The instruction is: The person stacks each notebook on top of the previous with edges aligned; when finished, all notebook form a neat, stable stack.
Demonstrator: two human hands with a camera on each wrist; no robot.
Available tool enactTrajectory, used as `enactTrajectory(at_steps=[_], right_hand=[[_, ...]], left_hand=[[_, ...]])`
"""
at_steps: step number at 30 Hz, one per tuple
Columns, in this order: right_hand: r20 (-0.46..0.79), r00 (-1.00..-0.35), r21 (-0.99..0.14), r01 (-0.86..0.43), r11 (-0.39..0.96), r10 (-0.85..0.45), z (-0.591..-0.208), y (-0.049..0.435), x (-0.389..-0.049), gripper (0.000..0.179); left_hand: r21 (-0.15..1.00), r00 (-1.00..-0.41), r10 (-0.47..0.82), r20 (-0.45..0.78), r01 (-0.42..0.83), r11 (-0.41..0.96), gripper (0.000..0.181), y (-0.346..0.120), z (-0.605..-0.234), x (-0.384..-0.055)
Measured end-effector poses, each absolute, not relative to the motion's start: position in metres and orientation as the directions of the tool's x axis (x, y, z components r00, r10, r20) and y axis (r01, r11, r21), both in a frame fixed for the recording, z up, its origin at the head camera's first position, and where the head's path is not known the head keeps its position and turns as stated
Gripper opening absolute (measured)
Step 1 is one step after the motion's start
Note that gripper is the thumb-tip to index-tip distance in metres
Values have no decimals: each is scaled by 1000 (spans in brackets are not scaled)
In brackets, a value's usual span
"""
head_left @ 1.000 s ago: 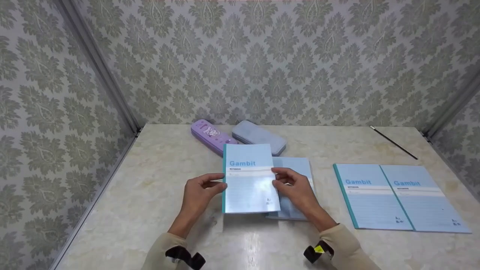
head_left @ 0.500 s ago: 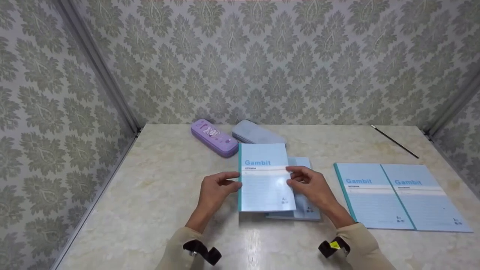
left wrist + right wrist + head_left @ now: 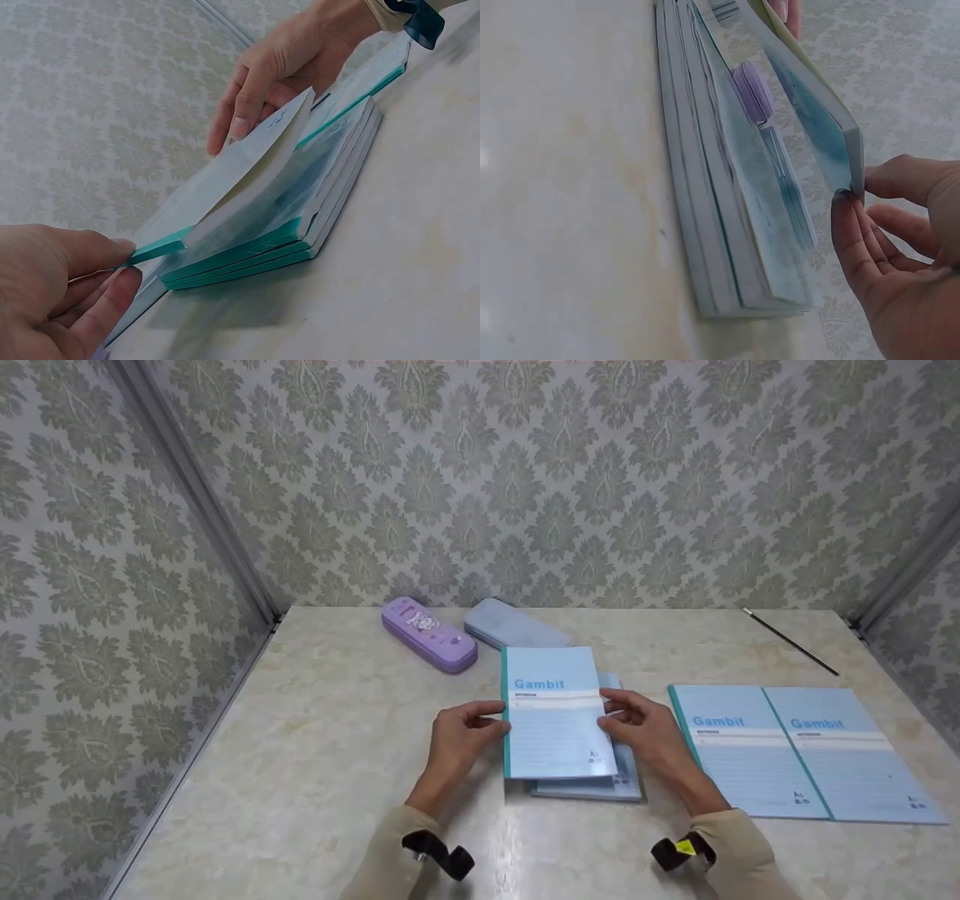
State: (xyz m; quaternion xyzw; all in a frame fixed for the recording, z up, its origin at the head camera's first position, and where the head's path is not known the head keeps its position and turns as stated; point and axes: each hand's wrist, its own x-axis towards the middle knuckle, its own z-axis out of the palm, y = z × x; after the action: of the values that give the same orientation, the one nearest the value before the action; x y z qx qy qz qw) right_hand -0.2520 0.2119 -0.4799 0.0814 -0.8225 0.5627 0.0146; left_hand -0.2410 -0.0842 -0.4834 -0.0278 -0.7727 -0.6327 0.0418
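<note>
Notebook [image 3: 559,735], pointing lengthwise away from us, hung above the stack [image 3: 712,180], sides pinched by our left hand [image 3: 461,741] and right hand [image 3: 651,733].

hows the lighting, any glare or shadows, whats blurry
Head view: bright, with a glare streak on the cream marbled tabletop and a shadow below the held light-blue paper notebook; left wrist view: dimmer, a soft shadow by the stacked light-blue, teal-spined notebooks; right wrist view: also dim, the grey-green leaf-patterned wallpaper looking soft.
</note>
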Motion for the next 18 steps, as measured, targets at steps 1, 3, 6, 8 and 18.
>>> enactTrajectory(at_steps=[1, 3, 6, 8, 18], right_hand=[[113, -987, -922, -146, 358, -110, -481, 214, -252, 46], [102, -991, -921, -129, 368, -92, -481, 217, -253, 45], [92, -993, -910, -116, 399, -79, -481, 221, -253, 44], [83, -994, -900, -103, 423, -66, -481, 224, -254, 44], [82, -995, -891, -102, 442, -62, -488, 241, -257, 40]], left_hand=[[977, -995, -7, 99, 96, 192, 24, -82, -485, -242], [979, -995, -4, 97, 95, 183, 24, -78, -487, -243], [980, -995, -5, 95, 93, 177, 24, -72, -489, -244], [980, -996, -7, 94, 91, 179, 24, -69, -490, -245], [975, -999, -17, 41, 36, 221, 28, -53, -491, -245]])
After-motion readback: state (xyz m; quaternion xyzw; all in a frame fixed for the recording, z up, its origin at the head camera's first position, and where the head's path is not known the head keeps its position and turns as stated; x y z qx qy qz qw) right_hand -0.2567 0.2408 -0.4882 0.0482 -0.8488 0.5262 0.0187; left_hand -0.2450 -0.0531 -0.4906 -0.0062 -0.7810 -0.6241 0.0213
